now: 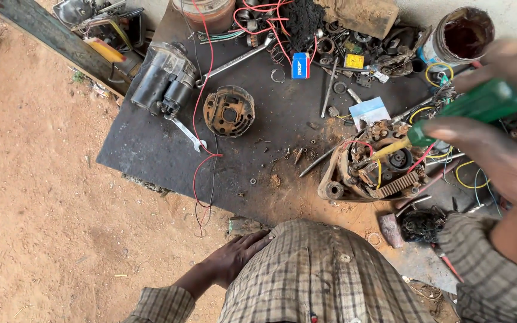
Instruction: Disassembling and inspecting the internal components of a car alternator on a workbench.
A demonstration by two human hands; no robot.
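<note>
Closest to the lens, blurred at the right edge, the right hand (498, 113) is curled around one green-handled screwdriver (480, 106), whose yellow shank (390, 149) slants down-left with its tip resting in the open alternator housing (372, 170). Below it, the plaid-shirted torso (318, 275) fills the bottom middle, and the left hand (234, 257) lies flat, fingers spread, on the near edge of the bench by a small greenish block; it holds nothing. One dark, oil-stained metal bench (151, 143) carries everything, set over reddish sandy ground (31, 209). On its far left lies one black-and-silver starter motor (166, 78), with one round rusty end plate (228, 110) just beside it to the right. The alternator housing, grey cast metal with copper windings and a finned strip, sits at the right, directly before the person, trailing red and yellow wires. Two silver spanners show: one long one (240, 57) reaching from the motor toward the back, one shorter one (186, 131) below the motor. One open tin of dark red liquid (465, 33) stands at the far right corner. One hammer head (390, 228) lies near the right knee. One thin red wire (201, 149) runs across the bench and hangs off its front edge. One small blue box (300, 64) stands among a tangle of loose rings, bolts and parts too many to count.
</note>
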